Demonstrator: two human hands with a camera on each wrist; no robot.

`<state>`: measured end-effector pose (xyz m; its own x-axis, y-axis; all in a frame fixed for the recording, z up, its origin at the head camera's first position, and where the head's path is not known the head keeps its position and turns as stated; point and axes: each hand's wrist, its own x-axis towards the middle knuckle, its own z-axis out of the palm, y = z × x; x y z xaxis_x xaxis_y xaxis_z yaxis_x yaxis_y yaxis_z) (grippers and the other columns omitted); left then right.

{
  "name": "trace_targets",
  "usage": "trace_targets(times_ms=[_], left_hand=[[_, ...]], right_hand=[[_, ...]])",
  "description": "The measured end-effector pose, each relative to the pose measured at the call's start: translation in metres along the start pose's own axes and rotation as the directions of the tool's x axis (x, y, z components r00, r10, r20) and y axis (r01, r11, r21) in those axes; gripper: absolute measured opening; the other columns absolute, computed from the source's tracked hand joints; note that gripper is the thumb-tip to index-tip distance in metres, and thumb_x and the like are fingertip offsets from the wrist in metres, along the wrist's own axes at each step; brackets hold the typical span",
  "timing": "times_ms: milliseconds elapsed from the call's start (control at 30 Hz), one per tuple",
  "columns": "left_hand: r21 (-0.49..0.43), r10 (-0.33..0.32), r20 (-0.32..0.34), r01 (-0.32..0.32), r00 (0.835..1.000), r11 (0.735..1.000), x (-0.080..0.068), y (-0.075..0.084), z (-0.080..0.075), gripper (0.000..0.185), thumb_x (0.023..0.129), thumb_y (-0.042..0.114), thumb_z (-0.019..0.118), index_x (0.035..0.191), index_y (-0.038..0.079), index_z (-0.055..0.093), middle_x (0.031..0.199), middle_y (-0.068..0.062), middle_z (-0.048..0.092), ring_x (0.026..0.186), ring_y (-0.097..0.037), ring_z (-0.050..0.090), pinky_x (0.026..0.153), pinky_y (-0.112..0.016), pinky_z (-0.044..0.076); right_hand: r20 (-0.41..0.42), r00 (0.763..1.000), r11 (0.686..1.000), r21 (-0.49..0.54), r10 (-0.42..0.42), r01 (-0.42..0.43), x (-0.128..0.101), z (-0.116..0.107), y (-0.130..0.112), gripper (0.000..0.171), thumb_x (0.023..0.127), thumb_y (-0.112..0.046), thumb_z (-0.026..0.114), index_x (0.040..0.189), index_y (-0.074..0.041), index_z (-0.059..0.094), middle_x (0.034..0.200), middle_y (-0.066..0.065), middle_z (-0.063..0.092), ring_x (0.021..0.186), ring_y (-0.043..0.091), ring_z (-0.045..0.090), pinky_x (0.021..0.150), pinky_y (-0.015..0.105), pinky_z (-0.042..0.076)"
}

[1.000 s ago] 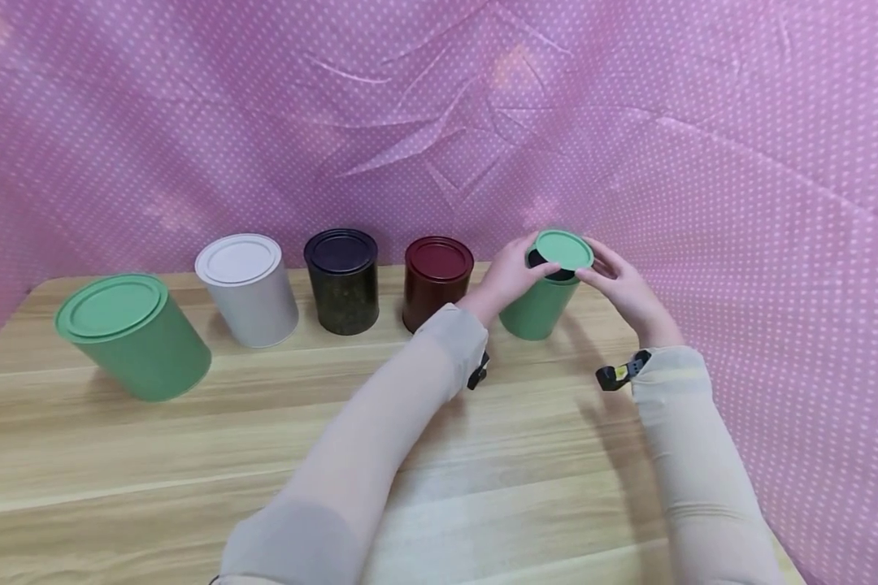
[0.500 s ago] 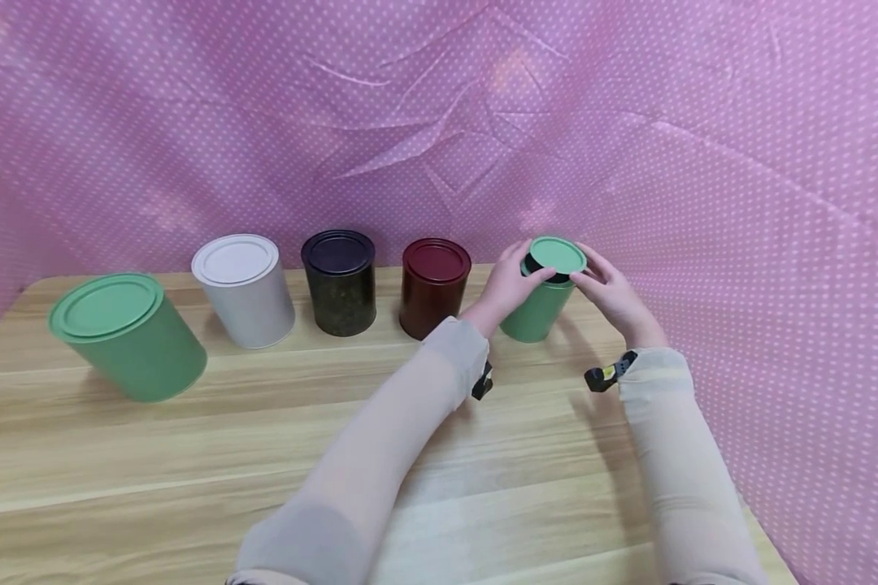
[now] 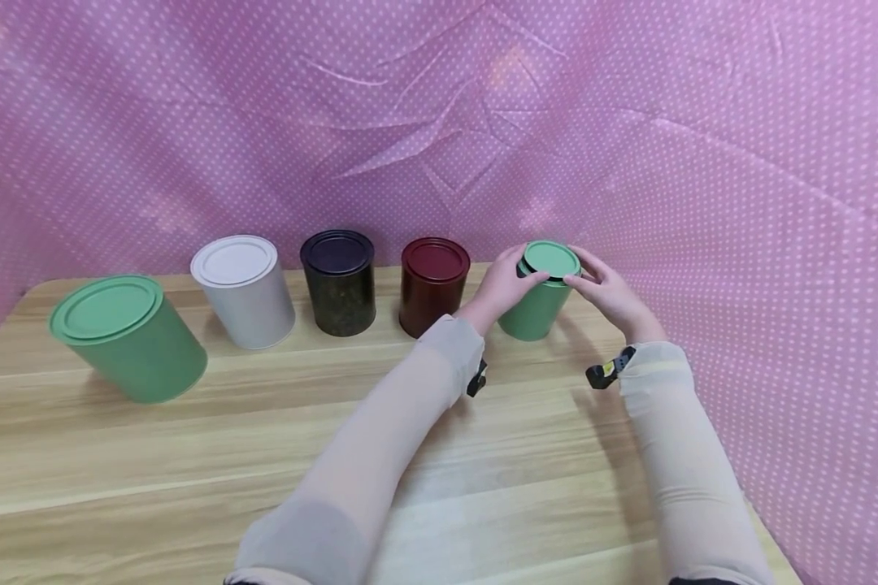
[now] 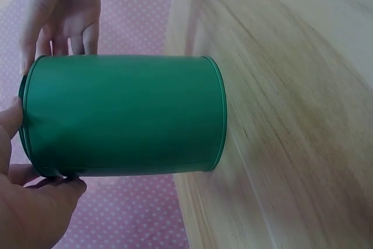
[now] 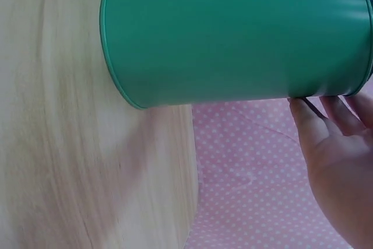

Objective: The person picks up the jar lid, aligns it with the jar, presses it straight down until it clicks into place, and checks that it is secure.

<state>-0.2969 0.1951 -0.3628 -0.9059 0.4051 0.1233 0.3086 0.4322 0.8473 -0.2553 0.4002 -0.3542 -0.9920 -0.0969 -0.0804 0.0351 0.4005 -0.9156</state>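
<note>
Wooden table (image 3: 190, 455) bears an upright green can (image 3: 532, 313) — both hands pinch its green lid (image 3: 551, 259).

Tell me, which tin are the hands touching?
The small green tin at the right end of the row. Both hands, left hand and right hand, hold its green lid; the other four tins stand untouched.

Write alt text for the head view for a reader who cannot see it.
Both hands, the left hand and the right hand, hold a green lid on top of a small green can at the back right of a wooden table. To its left stand maroon, dark, white and large green lidded cans, before a pink dotted cloth.
</note>
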Motion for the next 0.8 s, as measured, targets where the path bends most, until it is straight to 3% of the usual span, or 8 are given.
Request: trace_targets(times_ms=[333, 600, 800], left_hand=[[0.058, 0.024, 0.012, -0.025, 1.0, 0.998, 0.0, -0.005, 0.002, 0.072, 0.095, 0.041, 0.059, 0.152, 0.008, 0.03, 0.158, -0.009, 0.029, 0.145, -0.024, 0.029, 0.119, -0.037, 0.026], [0.142, 0.016, 0.027, -0.02, 0.999, 0.99, -0.001, -0.004, 0.0, 0.074, 0.095, 0.046, 0.056, 0.153, 0.009, 0.028, 0.16, -0.005, 0.027, 0.147, -0.021, 0.026, 0.121, -0.032, 0.021], [0.165, 0.004, 0.047, -0.012, 0.999, 0.986, -0.002, -0.003, 0.0, 0.075, 0.095, 0.048, 0.055, 0.153, 0.009, 0.027, 0.16, -0.004, 0.025, 0.147, -0.02, 0.025, 0.121, -0.031, 0.02]], right_hand=[[0.011, 0.999, 0.997, -0.073, 0.039, -0.038, 0.001, -0.003, 0.003, 0.069, 0.094, -0.039, 0.061, 0.153, -0.033, 0.026, 0.162, 0.001, 0.02, 0.148, 0.028, 0.02, 0.119, 0.055, 0.02], [0.026, 0.997, 0.974, -0.215, 0.079, -0.071, -0.002, -0.008, -0.005, 0.072, 0.092, -0.047, 0.061, 0.153, -0.037, 0.024, 0.161, 0.007, 0.023, 0.146, 0.035, 0.023, 0.115, 0.066, 0.015], [0.041, 0.995, 0.972, -0.219, 0.094, -0.083, -0.003, -0.009, -0.008, 0.071, 0.093, -0.045, 0.061, 0.153, -0.036, 0.024, 0.161, 0.007, 0.023, 0.146, 0.036, 0.024, 0.116, 0.064, 0.017]])
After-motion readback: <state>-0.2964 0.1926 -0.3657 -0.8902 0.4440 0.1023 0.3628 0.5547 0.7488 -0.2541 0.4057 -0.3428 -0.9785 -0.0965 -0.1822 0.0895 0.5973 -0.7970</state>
